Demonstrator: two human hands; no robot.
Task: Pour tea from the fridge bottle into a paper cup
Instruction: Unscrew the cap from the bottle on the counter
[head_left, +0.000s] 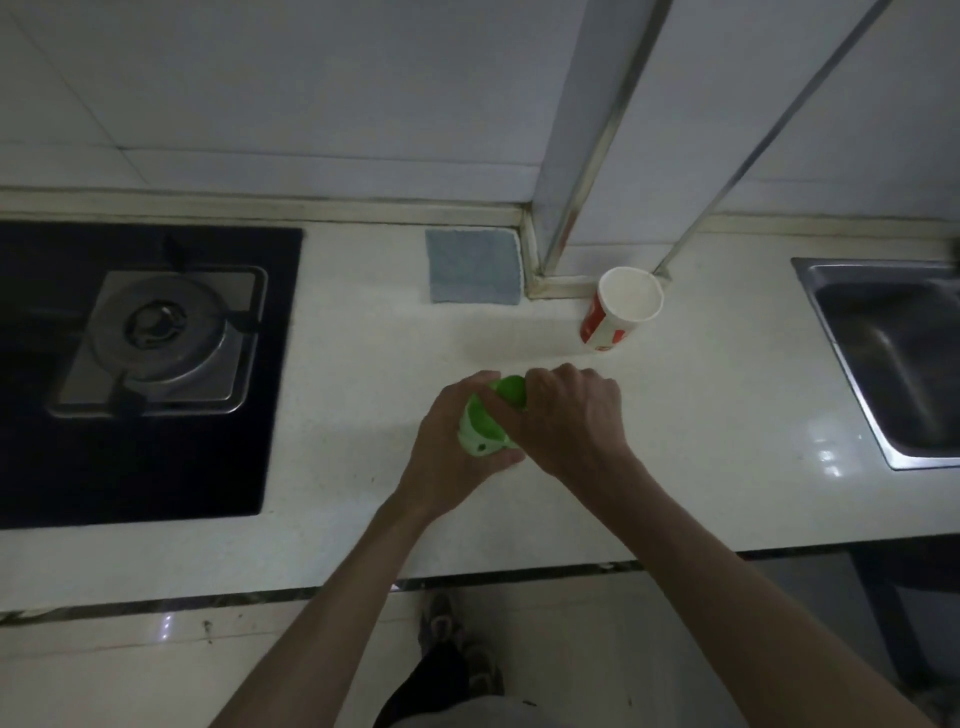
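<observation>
A green-labelled tea bottle (483, 431) stands on the white counter (727, 441), mostly covered by both hands. My left hand (447, 447) grips its body from the left. My right hand (571, 415) is curled over the green cap (511, 389) at its top. A red and white paper cup (621, 309) stands upright and empty farther back and to the right, apart from the hands.
A folded blue cloth (474, 266) lies at the back by a tiled pillar (571, 156). A black gas hob with a burner (156, 332) fills the left. A steel sink (893, 358) is at the right. The counter's front edge runs below my forearms.
</observation>
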